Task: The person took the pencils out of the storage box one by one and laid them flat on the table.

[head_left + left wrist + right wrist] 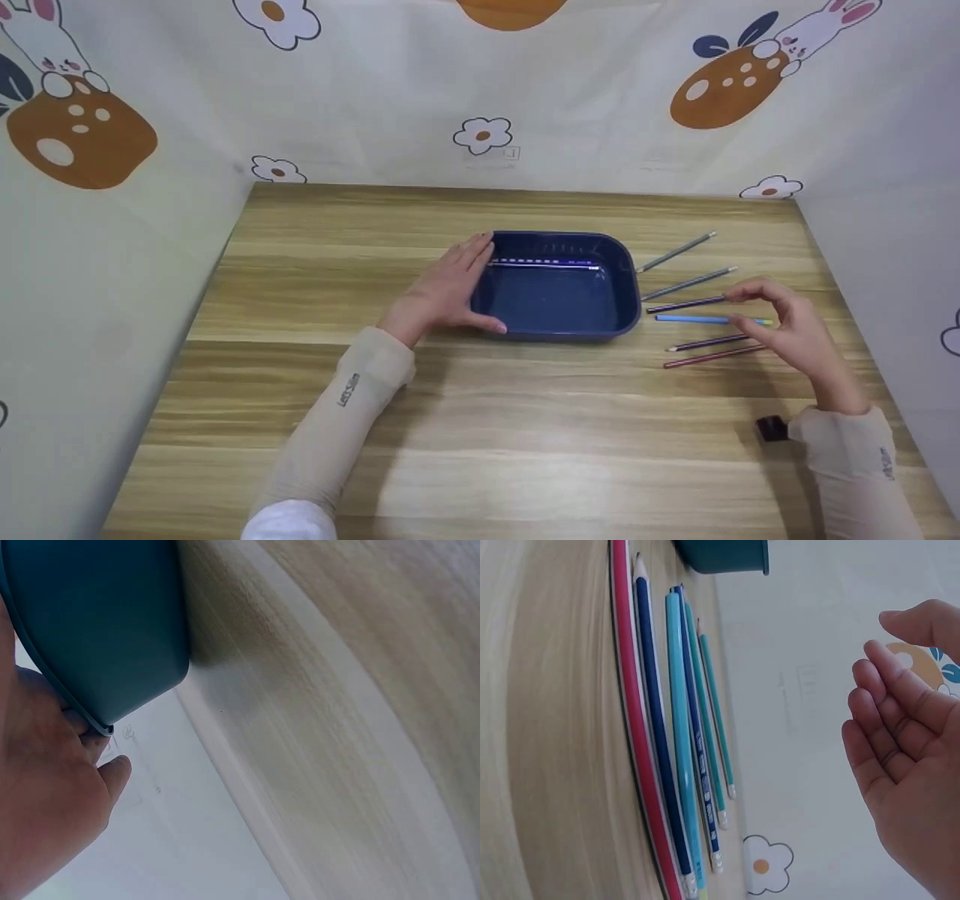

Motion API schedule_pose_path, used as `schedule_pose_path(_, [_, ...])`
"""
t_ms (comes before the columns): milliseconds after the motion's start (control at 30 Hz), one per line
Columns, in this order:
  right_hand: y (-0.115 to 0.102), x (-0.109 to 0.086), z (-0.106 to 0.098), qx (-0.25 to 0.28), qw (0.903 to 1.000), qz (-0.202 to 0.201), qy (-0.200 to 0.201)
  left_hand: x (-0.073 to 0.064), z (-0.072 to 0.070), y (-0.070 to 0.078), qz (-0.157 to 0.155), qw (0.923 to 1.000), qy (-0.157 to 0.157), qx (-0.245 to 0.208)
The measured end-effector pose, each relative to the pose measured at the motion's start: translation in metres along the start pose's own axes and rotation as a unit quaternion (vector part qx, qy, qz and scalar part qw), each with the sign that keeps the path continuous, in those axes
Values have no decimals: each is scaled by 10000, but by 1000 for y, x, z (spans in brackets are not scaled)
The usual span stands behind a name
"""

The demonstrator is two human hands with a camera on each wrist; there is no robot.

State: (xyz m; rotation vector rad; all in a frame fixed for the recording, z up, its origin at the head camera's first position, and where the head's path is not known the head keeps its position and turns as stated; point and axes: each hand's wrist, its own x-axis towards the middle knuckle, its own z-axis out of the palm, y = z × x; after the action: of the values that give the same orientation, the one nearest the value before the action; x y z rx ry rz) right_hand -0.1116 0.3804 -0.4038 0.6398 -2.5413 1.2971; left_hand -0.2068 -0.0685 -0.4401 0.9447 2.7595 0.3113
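Observation:
My left hand rests against the left end of a dark blue plastic bin, fingers extended along its back-left corner and thumb over the front rim. In the left wrist view, fingertips touch the underside of the rim. Inside the bin lie pencils along the back wall. My right hand hovers over several loose pencils, thumb apart from the fingertips, holding nothing. Among them are a light blue pencil, a red pencil, a dark blue pencil and a teal pencil.
A small black object is beside the right sleeve. The wood-grain table meets a printed cloth at the back, and pale side walls stand left and right.

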Motion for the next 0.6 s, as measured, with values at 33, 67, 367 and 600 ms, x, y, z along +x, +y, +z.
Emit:
schedule_pose_path(33, [-1,2,1,44,10000,-28,3,0,0,0,1,10000,7,-1])
schedule_pose_path(67, [-2,3,3,131,9999,-21,-8,0,0,0,8,10000,19,24])
schedule_pose_path(367, [-11,18,16,584,9980,-23,-236,-1,0,0,40,9999,131,-81])
schedule_pose_path(600, [-18,30,27,895,9953,-172,-327,0,0,1,17,9999,97,-36])
